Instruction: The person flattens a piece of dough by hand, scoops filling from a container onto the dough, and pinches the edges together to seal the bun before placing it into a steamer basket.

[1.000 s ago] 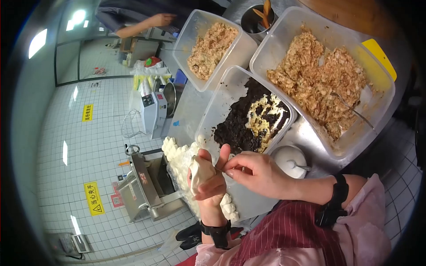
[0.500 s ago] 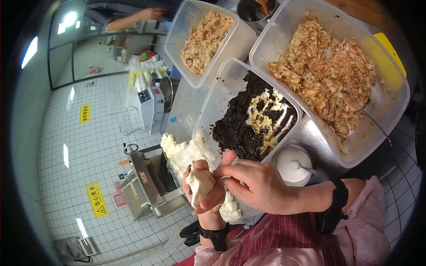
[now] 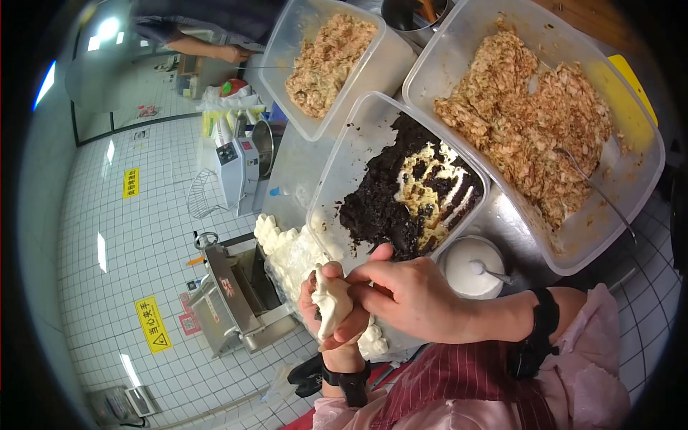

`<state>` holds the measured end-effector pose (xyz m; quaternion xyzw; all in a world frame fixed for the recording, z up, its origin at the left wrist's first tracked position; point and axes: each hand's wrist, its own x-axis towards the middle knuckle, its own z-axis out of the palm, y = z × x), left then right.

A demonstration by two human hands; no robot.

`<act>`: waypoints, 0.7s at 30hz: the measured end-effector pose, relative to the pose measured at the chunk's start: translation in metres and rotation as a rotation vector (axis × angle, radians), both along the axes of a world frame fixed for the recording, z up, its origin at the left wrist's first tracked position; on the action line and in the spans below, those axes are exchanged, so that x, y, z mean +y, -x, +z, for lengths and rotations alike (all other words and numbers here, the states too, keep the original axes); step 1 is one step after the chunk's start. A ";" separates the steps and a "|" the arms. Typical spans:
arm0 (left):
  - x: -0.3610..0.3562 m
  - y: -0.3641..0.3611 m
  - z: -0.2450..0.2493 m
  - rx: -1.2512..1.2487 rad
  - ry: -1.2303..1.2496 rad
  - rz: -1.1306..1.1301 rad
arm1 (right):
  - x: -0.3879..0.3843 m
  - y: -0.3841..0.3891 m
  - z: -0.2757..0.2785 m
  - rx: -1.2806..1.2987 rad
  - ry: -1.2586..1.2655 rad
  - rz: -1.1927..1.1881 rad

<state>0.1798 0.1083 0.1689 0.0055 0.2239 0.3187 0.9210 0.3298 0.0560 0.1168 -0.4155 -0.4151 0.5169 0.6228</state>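
My left hand [image 3: 351, 331] is closed around a piece of white dough [image 3: 331, 302], which is folded into a cupped shape. A bit of dark stuff shows at the dough's left side. Against the dough's right edge, my right hand [image 3: 416, 295] pinches with thumb and fingertips; the exact pinch is partly hidden. Just beyond both hands stands a clear tub of dark crumbly filling [image 3: 380, 197], with a pale yellow patch on it. Small white dough pieces [image 3: 269, 233] lie left of the tub, and more sit partly hidden under my hands.
Two tubs of minced filling [image 3: 330, 64] [image 3: 530, 122] stand farther back; a metal spoon [image 3: 598, 188] rests in the larger. Beside my right wrist is a bowl of white powder [image 3: 469, 269] with a spoon. A dough-rolling machine [image 3: 240, 294] stands left. Another person's hand [image 3: 233, 54] is near the back tub.
The dough in my left hand has turned slightly and looks narrower, with my right fingers still at its edge. The other person's hand has moved down and left, beside the back tub.
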 end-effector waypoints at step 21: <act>0.011 0.007 -0.009 0.405 -0.205 0.075 | -0.015 -0.011 0.011 -0.065 -0.008 0.133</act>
